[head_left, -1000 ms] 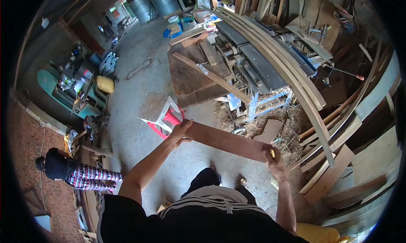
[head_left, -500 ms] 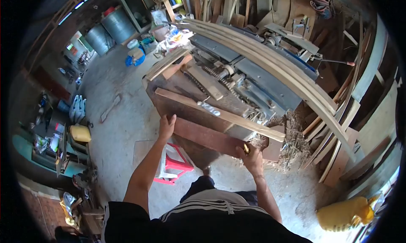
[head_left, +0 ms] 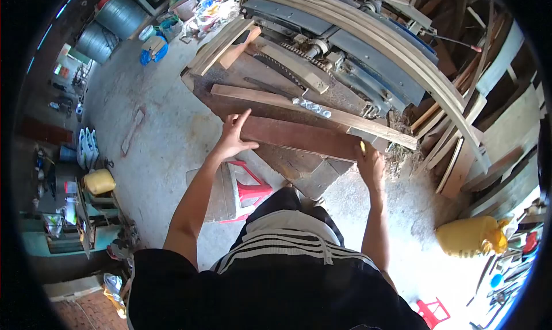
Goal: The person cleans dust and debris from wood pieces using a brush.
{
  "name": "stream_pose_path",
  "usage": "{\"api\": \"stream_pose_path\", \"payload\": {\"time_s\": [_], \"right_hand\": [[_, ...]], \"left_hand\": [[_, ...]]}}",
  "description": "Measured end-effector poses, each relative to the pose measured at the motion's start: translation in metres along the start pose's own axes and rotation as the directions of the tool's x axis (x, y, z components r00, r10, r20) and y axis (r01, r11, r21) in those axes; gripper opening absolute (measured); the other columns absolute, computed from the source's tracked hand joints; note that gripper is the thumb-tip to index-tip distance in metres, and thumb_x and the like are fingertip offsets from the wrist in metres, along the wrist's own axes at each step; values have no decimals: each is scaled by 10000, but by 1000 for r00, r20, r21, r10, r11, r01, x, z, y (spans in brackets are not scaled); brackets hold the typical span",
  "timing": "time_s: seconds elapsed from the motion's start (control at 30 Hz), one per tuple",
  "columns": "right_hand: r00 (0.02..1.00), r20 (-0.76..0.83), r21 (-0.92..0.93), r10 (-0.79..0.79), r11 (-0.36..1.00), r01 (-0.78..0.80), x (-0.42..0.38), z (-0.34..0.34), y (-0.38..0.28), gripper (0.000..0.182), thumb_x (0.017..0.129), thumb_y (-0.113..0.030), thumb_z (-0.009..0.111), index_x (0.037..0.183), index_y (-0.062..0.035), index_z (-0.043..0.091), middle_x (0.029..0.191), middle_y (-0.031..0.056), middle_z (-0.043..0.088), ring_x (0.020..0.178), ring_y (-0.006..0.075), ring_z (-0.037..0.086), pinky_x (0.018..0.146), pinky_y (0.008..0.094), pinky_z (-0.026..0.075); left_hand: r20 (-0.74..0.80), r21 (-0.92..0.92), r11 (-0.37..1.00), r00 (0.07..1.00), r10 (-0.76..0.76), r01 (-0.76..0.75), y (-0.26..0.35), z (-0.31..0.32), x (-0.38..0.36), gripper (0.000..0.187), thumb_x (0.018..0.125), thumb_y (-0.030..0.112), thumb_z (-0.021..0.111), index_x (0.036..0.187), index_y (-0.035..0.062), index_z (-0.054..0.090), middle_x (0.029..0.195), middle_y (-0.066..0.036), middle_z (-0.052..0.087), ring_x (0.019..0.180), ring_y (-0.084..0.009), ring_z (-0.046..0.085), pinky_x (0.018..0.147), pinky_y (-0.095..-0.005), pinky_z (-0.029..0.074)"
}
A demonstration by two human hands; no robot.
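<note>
A reddish-brown wooden board (head_left: 299, 137) lies across in front of me, over the near part of a worn workbench (head_left: 287, 164). My left hand (head_left: 231, 139) is at the board's left end, thumb and forefinger spread apart by its two long edges. At the other end, my right hand (head_left: 371, 164) is closed on the board, with a small yellow thing showing at its fingertips. Just beyond the board lies a long pale wooden strip (head_left: 259, 98). A crumpled silvery thing (head_left: 311, 106) rests against that strip.
Long curved planks (head_left: 368, 28) lie over a machine bed (head_left: 359, 80) behind the bench. A red stool (head_left: 253, 189) stands left of my legs, beside a grey slab (head_left: 215, 198). A yellow sack (head_left: 468, 236) sits at right, and a yellow jerrycan (head_left: 99, 181) at left.
The view has shifted, with the bench now nearer. My left hand has loosened from its grip at the board's end and spread its fingers. My right hand stays at the right end.
</note>
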State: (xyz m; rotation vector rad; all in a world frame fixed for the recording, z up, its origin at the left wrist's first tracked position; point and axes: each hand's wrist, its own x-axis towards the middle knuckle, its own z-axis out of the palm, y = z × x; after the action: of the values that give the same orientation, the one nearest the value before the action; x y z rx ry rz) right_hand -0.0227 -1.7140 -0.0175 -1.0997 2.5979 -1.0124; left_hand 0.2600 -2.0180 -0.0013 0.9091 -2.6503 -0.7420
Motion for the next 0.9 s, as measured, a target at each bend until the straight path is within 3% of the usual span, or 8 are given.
{"api": "stream_pose_path", "payload": {"time_s": [0.03,0.1,0.23,0.33,0.43,0.5,0.8,0.9], "right_hand": [[989,-103,-148,-111,984,95,-1,-2,5,278,954,-208,595,1135,-8,664,811,223,698,735,363,700,663,448,552],[925,82,-79,372,927,-366,2,-63,-59,219,959,-108,567,1122,-7,673,913,194,719,828,275,715,737,419,567],[824,-546,-187,-148,981,52,-27,-111,-73,312,1006,-223,521,1156,8,667,870,136,686,721,193,622,719,293,567],[908,-318,422,272,899,-121,-58,-132,-82,580,1052,-461,302,1204,-2,622,1125,114,662,788,151,643,678,254,538],[884,-452,469,123,875,118,-55,-87,-96,438,1057,-361,410,1118,14,627,927,77,679,667,108,607,584,229,490],[848,-404,570,344,820,-61,-37,-57,-134,308,991,-225,559,902,41,687,858,63,676,689,144,612,625,286,496],[871,-460,-116,173,961,-252,-8,-7,-181,107,897,-213,697,909,-112,731,812,82,706,624,228,690,551,347,531],[921,-390,-377,-12,914,-147,-10,40,-189,350,798,-155,701,1147,-139,684,909,116,692,641,262,687,556,365,561]], "left_hand": [[5,4,1000,1000,12,-12,-6,-2,6,875,667,248,881,1424,125,459,1312,-214,432,1212,-404,465,1066,-459,392],[114,108,986,987,114,-127,-23,-2,15,939,603,219,914,1428,167,467,1350,-190,397,1287,-359,432,1091,-422,387],[99,167,980,990,97,-112,-7,-11,23,887,564,306,921,1354,194,533,1239,-109,482,1125,-321,561,914,-447,517],[56,144,972,982,178,-185,-10,-8,35,862,547,353,919,1314,204,555,1193,-99,502,1035,-324,606,854,-456,537],[75,17,971,969,236,-238,-19,-2,47,866,549,307,929,1311,158,546,1163,-132,487,1047,-341,579,865,-450,521],[56,-89,937,938,342,-337,-31,2,51,902,546,255,936,1338,136,521,1159,-149,481,1068,-345,558,890,-443,503],[111,-348,851,884,455,-394,-62,-3,62,949,598,149,904,1413,99,422,1171,-157,504,1081,-337,548,924,-427,476],[60,-386,812,867,495,-437,-69,3,66,907,574,129,913,1365,84,471,1120,-149,520,1031,-325,554,878,-428,473]]}}
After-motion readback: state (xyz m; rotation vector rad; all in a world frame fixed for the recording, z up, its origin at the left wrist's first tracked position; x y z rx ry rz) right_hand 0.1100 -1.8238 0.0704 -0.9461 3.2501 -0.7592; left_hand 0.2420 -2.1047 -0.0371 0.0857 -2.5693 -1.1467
